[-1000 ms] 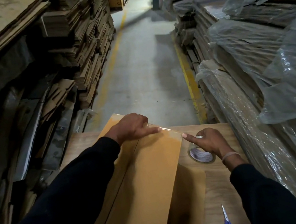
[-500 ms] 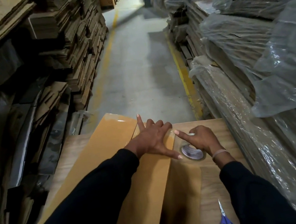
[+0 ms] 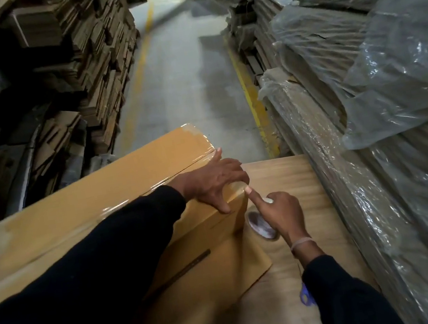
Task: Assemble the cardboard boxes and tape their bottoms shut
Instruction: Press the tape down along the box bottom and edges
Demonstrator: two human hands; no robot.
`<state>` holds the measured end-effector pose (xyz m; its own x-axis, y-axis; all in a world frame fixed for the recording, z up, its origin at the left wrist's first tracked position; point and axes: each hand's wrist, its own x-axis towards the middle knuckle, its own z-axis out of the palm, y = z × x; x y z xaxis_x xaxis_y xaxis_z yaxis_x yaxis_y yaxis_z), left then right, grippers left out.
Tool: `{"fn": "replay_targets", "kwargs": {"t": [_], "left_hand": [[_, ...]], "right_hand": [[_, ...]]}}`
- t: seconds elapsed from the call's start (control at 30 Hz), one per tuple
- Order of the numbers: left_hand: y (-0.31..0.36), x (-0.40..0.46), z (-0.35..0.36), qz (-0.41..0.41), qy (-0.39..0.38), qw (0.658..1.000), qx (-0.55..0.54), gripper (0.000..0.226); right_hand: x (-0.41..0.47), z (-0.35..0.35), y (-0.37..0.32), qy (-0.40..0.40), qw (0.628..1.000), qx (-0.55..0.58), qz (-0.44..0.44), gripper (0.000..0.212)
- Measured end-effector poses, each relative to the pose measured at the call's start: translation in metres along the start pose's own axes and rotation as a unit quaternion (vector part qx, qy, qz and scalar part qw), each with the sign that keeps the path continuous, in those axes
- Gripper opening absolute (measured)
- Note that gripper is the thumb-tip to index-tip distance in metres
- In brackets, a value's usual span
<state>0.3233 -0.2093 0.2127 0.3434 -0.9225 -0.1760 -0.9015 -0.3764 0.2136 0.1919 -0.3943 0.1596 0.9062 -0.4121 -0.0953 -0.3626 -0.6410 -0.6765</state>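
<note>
Box (image 3: 97,208) on table (image 3: 288,178); tape roll (image 3: 262,228) right; scissors (image 3: 305,297) nearer.

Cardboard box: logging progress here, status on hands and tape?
Left hand spread flat on cardboard box, pressing tape down. Right hand grips tape roll, forefinger out. Nothing in the way.

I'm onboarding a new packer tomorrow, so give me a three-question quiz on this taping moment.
1. True or false: the left hand lies spread on top of the cardboard box.
2. What does the right hand hold? A) scissors B) tape roll C) a knife
3. Fill in: the right forefinger points up at the box's near ____ corner, where clear tape wraps over the edge.

Key: 1 true; 2 B; 3 right. The blue scissors lie on the table, mostly hidden by the right sleeve.
</note>
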Motion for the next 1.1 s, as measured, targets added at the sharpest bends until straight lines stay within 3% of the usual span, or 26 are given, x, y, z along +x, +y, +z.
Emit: {"fn": "replay_targets", "kwargs": {"t": [0.17, 0.27, 0.37, 0.6, 0.83, 0.93, 1.1], "left_hand": [[0.022, -0.006, 0.014, 0.062, -0.012, 0.998, 0.001, 0.08], [0.032, -0.008, 0.018, 0.063, -0.005, 0.998, -0.017, 0.073], [0.039, -0.007, 0.016, 0.04, -0.02, 0.999, -0.026, 0.067], [0.048, -0.015, 0.015, 0.03, -0.035, 0.998, -0.036, 0.068], [0.048, -0.024, 0.023, 0.05, -0.033, 0.998, -0.031, 0.073], [0.05, -0.024, 0.022, 0.034, -0.04, 0.998, -0.018, 0.074], [0.056, -0.021, 0.011, 0.0, -0.077, 0.997, -0.009, 0.071]], "right_hand": [[-0.063, 0.01, 0.008, 0.046, 0.996, 0.067, 0.043, 0.068], [-0.081, 0.022, 0.016, 0.071, 0.985, 0.141, 0.066, 0.064], [-0.086, 0.026, 0.014, 0.077, 0.983, 0.146, 0.082, 0.062], [-0.099, 0.032, 0.009, 0.009, 0.983, 0.066, 0.169, 0.098], [-0.115, 0.034, 0.004, 0.057, 0.98, 0.104, 0.159, 0.092], [-0.118, 0.029, 0.007, 0.052, 0.981, 0.132, 0.133, 0.079], [-0.122, 0.031, 0.02, 0.021, 0.965, 0.225, 0.131, 0.077]]}}
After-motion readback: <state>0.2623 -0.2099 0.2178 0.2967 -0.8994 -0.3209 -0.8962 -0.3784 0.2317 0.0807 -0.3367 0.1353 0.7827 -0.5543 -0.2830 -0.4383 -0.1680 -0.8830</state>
